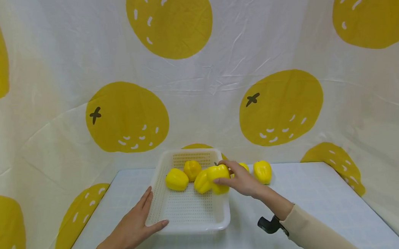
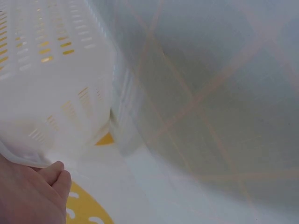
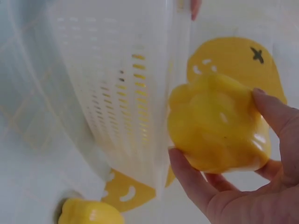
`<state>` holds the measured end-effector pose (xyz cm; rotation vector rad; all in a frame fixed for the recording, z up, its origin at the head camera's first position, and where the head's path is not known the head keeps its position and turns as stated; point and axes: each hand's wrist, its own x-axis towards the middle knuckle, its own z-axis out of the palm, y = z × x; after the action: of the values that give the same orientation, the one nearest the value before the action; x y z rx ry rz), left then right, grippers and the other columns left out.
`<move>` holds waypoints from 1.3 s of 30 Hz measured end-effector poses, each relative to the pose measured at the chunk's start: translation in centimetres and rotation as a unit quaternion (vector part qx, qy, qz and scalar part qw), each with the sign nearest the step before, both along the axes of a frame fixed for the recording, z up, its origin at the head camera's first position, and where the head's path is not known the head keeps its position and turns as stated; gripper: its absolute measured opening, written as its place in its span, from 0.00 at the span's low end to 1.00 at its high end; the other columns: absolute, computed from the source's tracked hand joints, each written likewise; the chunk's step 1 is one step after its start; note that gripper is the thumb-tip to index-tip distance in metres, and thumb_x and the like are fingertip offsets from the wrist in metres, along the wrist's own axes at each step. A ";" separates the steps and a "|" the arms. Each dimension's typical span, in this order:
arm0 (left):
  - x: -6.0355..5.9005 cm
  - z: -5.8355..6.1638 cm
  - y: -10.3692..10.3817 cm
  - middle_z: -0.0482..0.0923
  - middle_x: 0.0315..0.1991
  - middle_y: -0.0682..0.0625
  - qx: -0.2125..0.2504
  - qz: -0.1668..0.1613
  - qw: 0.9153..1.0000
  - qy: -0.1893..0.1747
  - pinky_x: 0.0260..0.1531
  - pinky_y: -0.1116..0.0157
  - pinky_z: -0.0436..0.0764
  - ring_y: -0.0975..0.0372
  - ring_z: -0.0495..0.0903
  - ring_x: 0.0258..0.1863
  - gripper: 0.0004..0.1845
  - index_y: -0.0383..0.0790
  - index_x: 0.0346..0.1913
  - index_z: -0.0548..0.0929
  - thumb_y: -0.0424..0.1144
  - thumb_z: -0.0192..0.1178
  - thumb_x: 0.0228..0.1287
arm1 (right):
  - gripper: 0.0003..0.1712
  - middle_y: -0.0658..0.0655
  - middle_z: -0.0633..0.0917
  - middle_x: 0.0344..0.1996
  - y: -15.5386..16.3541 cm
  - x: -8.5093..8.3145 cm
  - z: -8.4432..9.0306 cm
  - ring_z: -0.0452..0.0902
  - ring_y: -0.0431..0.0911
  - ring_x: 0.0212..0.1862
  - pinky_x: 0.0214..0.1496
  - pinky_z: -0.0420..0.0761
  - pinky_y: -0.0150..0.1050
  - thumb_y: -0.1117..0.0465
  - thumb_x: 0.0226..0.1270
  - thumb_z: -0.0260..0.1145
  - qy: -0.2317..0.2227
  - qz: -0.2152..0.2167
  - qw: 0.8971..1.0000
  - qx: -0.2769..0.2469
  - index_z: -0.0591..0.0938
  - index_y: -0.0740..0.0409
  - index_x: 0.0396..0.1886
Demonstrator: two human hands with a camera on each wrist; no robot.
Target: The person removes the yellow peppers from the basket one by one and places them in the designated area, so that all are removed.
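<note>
The left hand lay flat with straight fingers and its thumb spread. The right hand reached forward, fingers curled in a grip.

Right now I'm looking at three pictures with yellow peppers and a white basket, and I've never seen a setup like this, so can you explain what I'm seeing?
No machine here: a person works with two bare hands and wears three cameras. The wide picture comes from the head and looks down at a pale table hung round with a cloth printed with yellow fruit. The other two come from the wrists, so they look close and tilted.

On the table stands a white perforated basket. The left hand rests on its near left corner, thumb along the rim. The right hand holds a yellow pepper at the basket's right edge; the right wrist view shows the fingers curled round it. Three more peppers lie inside, and two peppers sit on the table beyond the hand.
</note>
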<state>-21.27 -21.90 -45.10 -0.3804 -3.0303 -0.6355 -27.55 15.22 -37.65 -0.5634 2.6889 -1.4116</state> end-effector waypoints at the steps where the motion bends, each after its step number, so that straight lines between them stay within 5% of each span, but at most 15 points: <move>1: 0.0 0.0 0.0 0.41 0.84 0.43 0.000 0.001 1.000 -0.002 0.69 0.39 0.65 0.43 0.58 0.77 0.67 0.33 0.82 0.49 0.82 0.53 0.55 | 0.33 0.52 0.79 0.55 0.3 -0.1 0.0 0.75 0.52 0.54 0.50 0.84 0.44 0.44 0.65 0.74 0.001 -0.002 1.000 0.000 0.77 0.50 0.65; 39: -0.1 0.0 0.0 0.40 0.84 0.45 0.001 0.006 1.000 -0.009 0.70 0.39 0.65 0.44 0.57 0.78 0.68 0.35 0.82 0.48 0.84 0.51 0.54 | 0.45 0.70 0.72 0.66 15.6 -3.3 -1.3 0.74 0.65 0.60 0.57 0.83 0.55 0.43 0.70 0.70 -0.012 -0.122 0.990 0.067 0.64 0.64 0.75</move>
<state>-21.34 -21.89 -45.14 -0.3585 -3.0473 -0.6441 -30.82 30.87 -38.91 -0.2121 2.8850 -1.2595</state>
